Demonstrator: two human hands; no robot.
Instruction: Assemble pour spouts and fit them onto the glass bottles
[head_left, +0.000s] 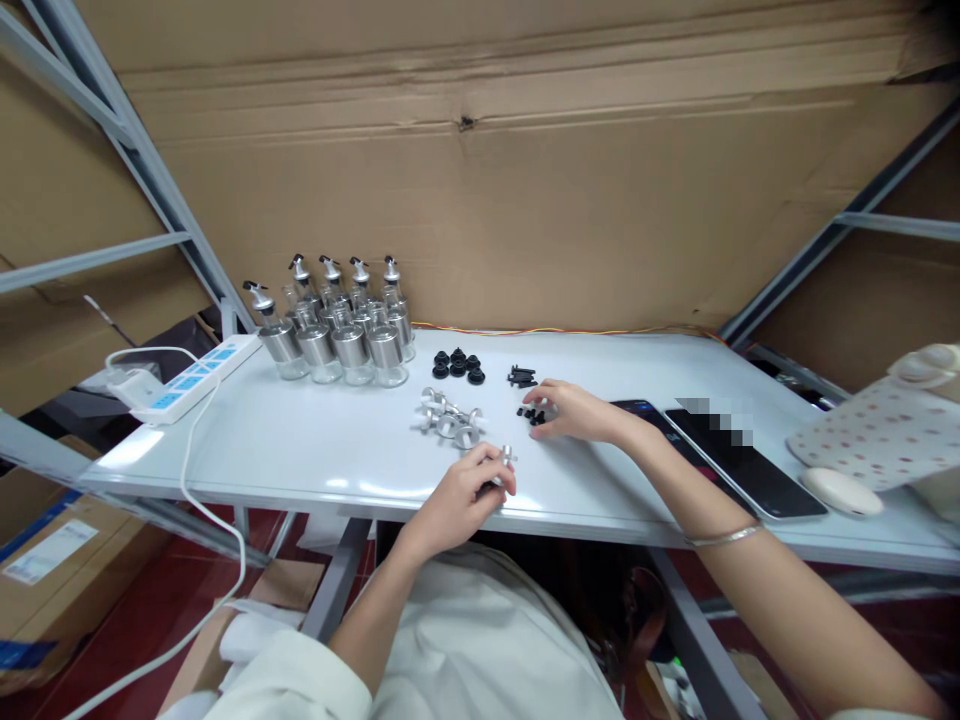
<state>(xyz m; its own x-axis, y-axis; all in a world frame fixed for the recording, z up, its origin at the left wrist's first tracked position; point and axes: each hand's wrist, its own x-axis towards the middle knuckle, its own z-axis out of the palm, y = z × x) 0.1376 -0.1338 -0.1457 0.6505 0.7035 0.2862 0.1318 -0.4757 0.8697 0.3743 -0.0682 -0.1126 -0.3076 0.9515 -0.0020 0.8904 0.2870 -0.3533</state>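
My left hand is closed around a silver metal pourer spout near the table's front edge. Over a small group of black caps, my right hand reaches down with thumb and fingers apart. Whether its fingertips touch a cap I cannot make out. Several more silver pourer spouts lie in a pile left of my hands. Behind that pile sit several round black stoppers. Short black tubes lie just beyond my right hand.
Several glass-and-steel oil bottles, some topped with spouts, stand at the back left. A white power strip lies at the left end. Two phones, a white oval object and a dotted container occupy the right. Cardboard walls the back.
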